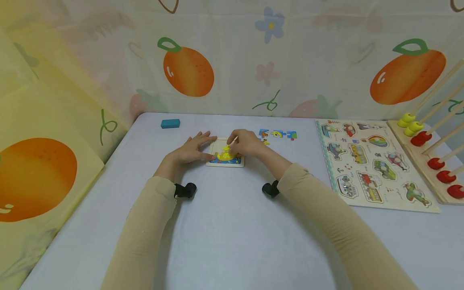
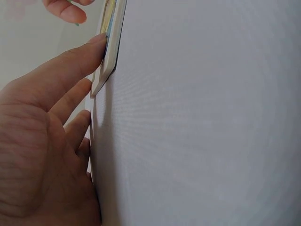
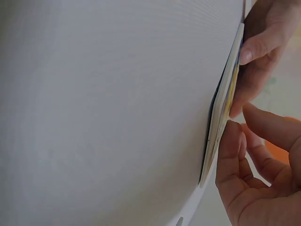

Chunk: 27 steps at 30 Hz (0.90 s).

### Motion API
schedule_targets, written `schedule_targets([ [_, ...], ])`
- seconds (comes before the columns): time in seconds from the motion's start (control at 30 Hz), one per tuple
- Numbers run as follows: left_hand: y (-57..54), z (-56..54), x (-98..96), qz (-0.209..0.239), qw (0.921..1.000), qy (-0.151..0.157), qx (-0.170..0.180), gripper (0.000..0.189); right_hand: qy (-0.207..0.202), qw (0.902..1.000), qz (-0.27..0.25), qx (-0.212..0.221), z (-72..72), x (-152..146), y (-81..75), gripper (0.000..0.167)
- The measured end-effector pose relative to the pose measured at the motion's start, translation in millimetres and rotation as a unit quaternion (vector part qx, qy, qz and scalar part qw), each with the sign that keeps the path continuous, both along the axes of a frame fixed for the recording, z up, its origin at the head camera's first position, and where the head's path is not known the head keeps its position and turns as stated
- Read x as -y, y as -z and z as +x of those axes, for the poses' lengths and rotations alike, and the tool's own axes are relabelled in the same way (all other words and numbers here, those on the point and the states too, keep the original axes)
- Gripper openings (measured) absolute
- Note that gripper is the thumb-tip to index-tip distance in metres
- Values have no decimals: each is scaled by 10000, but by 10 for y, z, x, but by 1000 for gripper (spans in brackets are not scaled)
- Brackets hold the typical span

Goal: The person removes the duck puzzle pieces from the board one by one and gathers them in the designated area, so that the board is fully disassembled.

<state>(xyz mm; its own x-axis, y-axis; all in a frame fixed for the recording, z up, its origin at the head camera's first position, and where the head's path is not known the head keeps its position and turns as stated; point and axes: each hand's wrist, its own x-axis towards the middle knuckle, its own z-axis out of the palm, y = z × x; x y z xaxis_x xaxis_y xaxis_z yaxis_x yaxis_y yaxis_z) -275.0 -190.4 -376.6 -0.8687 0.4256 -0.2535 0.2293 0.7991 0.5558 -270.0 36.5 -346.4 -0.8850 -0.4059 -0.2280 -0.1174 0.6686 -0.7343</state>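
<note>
A small framed jigsaw board (image 1: 236, 165) lies on the white table, with yellow and blue pieces (image 1: 224, 157) in its lower part and bare wood above. My left hand (image 1: 190, 149) rests at its left side, fingers spread. The left thumb (image 2: 96, 47) presses on the board's near left corner, and the other fingers lie beside it. Over the board's right half, my right hand (image 1: 246, 143) bends its fingers down. Its fingertips (image 3: 230, 126) are right at the puzzle's surface, with a gap between thumb and index finger and no piece visible there.
Several loose jigsaw pieces (image 1: 278, 134) lie beyond the right hand, one partly hidden by it. A teal block (image 1: 170, 123) sits at the back left. At the right are a vehicle picture board (image 1: 348, 169) and a wooden bead stand (image 1: 409, 161).
</note>
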Motion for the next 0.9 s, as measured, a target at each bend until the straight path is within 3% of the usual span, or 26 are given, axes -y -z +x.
schedule_targets([
  [0.5, -9, 6, -4, 2, 10000, 34, -20, 77, -502, 9966, 597, -255, 9, 28, 8, 39],
  [0.9, -3, 8, -9, 15, 10000, 3, 7, 78, -656, 9950, 690, -290, 14, 33, 52, 42],
])
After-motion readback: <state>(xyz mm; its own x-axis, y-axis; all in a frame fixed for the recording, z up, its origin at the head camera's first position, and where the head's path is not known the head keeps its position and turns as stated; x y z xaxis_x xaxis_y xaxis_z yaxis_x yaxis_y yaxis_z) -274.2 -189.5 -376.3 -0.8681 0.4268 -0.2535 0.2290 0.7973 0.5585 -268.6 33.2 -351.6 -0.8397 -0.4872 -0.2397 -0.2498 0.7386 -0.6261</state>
